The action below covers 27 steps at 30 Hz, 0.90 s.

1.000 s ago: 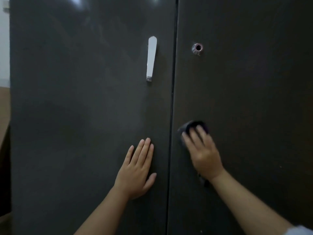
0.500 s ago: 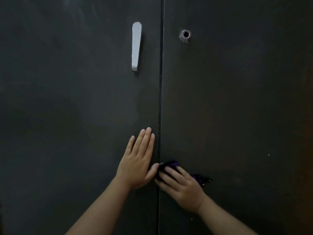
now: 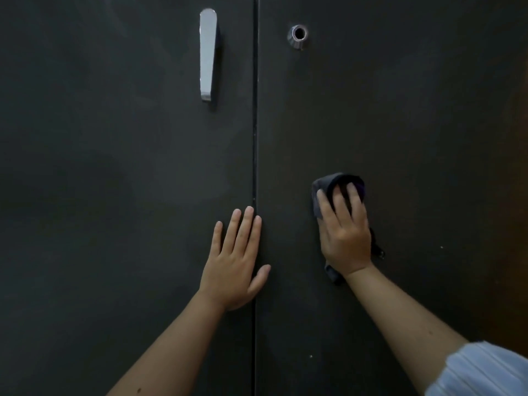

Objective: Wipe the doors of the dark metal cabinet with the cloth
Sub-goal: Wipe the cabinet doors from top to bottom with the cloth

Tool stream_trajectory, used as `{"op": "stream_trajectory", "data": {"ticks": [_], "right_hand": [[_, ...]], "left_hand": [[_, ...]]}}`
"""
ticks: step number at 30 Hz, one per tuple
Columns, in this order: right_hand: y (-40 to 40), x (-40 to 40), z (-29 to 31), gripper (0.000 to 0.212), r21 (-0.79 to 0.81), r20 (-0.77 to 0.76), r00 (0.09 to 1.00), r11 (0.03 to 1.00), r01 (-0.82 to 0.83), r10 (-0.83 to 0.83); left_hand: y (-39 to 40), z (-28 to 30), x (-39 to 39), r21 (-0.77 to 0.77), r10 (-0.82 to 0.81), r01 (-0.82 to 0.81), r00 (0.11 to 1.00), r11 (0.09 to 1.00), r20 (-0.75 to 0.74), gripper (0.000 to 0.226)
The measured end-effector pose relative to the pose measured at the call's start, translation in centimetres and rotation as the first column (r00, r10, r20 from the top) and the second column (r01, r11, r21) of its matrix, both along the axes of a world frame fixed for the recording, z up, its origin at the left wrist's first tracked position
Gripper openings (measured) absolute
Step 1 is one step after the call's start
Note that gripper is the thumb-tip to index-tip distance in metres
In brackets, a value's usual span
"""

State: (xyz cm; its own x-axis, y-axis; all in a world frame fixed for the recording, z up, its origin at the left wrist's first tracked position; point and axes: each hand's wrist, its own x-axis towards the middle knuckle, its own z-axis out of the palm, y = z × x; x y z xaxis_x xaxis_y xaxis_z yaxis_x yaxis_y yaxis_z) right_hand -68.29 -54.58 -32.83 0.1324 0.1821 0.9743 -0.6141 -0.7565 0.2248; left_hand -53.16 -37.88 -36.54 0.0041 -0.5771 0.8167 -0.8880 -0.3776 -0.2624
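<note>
Two dark metal cabinet doors fill the view, the left door (image 3: pixel 114 195) and the right door (image 3: pixel 414 138), split by a vertical seam (image 3: pixel 255 138). My left hand (image 3: pixel 235 261) lies flat on the left door with fingers apart, its thumb across the seam. My right hand (image 3: pixel 344 232) presses a dark grey and purple cloth (image 3: pixel 337 182) against the right door at mid height. The cloth sticks out above the fingertips and below the wrist; most of it is hidden under the palm.
A silver lever handle (image 3: pixel 208 55) hangs on the left door near the seam. A round metal lock (image 3: pixel 297 35) sits on the right door at the top. A brownish strip (image 3: pixel 521 195) shows at the far right edge.
My right hand with the cloth went down to the seam beside my left thumb, then came back up and rightward on the right door. My left hand stayed flat in place.
</note>
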Motion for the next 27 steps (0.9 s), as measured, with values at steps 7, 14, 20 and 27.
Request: {"op": "stream_trajectory", "data": {"ticks": [7,14,20,27], "right_hand": [[0.4,-0.4,-14.6,0.037,-0.190,-0.514,0.857,0.970,-0.154,0.036],[-0.8,-2.1,-16.4,0.034,-0.394,-0.717,0.679,0.896,-0.206,-0.160],[-2.3,-3.2,-4.9,0.035,0.001,-0.104,0.992,0.997,0.073,-0.072],[-1.1,-2.4,-11.1,0.035,-0.024,-0.192,0.981,0.999,-0.034,0.028]], "left_hand": [[-0.9,-1.0,-0.4,-0.022,0.006,-0.007,1.000,1.000,-0.015,0.078],[-0.4,-2.3,-0.1,-0.015,-0.008,0.008,1.000,1.000,0.003,0.076],[-1.1,-6.0,-1.4,-0.014,-0.028,0.027,0.998,1.000,-0.064,0.076],[-1.7,-11.8,-2.9,0.018,-0.045,0.047,0.992,0.999,-0.116,0.077]]}}
